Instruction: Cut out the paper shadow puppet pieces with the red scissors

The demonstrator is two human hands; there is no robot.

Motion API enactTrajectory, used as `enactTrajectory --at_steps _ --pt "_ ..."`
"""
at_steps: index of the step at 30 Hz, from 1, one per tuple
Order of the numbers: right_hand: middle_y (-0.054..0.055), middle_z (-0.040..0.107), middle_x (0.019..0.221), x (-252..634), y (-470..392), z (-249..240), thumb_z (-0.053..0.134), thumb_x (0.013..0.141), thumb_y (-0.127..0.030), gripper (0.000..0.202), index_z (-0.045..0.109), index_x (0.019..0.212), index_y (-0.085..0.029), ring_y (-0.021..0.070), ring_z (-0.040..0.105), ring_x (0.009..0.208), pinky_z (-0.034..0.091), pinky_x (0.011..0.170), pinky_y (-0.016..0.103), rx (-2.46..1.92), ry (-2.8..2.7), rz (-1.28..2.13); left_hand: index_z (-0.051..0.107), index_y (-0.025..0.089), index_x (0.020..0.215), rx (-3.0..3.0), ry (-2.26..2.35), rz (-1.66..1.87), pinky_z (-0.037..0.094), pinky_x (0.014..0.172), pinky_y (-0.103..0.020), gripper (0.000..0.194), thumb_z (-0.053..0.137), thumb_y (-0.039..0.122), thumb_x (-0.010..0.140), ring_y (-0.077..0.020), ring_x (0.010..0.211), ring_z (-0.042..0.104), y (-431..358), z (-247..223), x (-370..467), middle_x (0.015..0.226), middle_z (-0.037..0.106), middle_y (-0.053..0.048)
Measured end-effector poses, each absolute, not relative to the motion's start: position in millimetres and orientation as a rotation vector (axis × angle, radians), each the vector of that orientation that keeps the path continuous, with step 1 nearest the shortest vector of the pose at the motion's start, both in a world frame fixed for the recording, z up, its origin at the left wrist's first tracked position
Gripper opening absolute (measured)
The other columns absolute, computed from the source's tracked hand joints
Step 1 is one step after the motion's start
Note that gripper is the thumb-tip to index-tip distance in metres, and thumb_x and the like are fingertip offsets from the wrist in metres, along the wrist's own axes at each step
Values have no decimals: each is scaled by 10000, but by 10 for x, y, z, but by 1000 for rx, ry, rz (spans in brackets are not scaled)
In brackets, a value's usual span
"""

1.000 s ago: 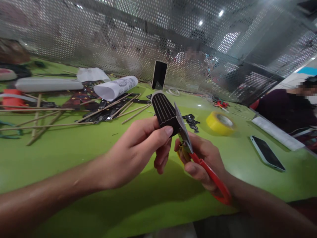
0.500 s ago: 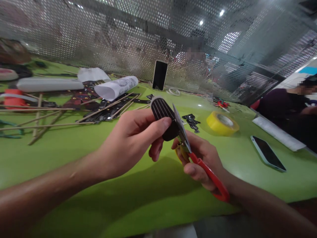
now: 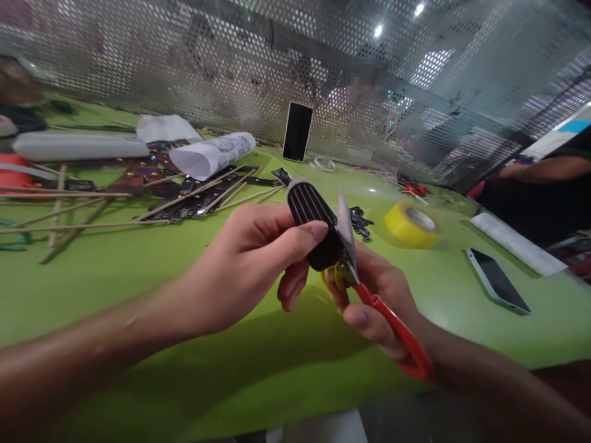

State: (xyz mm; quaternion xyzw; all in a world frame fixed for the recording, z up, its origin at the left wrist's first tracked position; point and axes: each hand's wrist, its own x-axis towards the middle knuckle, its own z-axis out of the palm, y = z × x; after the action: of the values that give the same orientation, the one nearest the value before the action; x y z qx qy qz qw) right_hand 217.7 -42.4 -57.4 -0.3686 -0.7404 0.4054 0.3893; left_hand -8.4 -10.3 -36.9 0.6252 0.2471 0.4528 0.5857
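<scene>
Left hand (image 3: 258, 264) pinching the black piece (image 3: 307, 200) thumb to fingers, up above the table (image 3: 207, 384), right hand (image 3: 385, 289) curled round the scissors (image 3: 397, 323), blade right at the edge! The far end looks rounded already, the side seems mid-trim, and how much cutting is left, I can't tell.

A grey perforated screen (image 3: 221, 67) stands behind the green table (image 3: 207, 381), bright lights (image 3: 378, 31) shining above.

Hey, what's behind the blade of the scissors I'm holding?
Behind the scissors, black cut-outs lie on the green table. The blade seems to cover their left edge, so that part can't be seen.
</scene>
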Motion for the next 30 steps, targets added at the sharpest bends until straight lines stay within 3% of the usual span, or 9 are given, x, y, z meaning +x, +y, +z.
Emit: enactTrajectory --at_steps 15,30 --pt "10 532 876 2145 -422 -594 799 953 -674 464 737 1075 -231 160 504 731 435 579 281 -889 -1894 941 596 210 624 1589 594 1110 516 441 -182 391 605 221 1014 -89 418 589 -123 -329 -95 489 601 37" --pt "5 530 917 2172 -435 -603 789 986 -592 372 702 1057 -237 141 493 737 415 590 273 -874 -1895 976 610 208 651 1543 501 1113 532 443 -177 408 598 225 1058 -96 427 577 -112 -360 -74 502 595 28"
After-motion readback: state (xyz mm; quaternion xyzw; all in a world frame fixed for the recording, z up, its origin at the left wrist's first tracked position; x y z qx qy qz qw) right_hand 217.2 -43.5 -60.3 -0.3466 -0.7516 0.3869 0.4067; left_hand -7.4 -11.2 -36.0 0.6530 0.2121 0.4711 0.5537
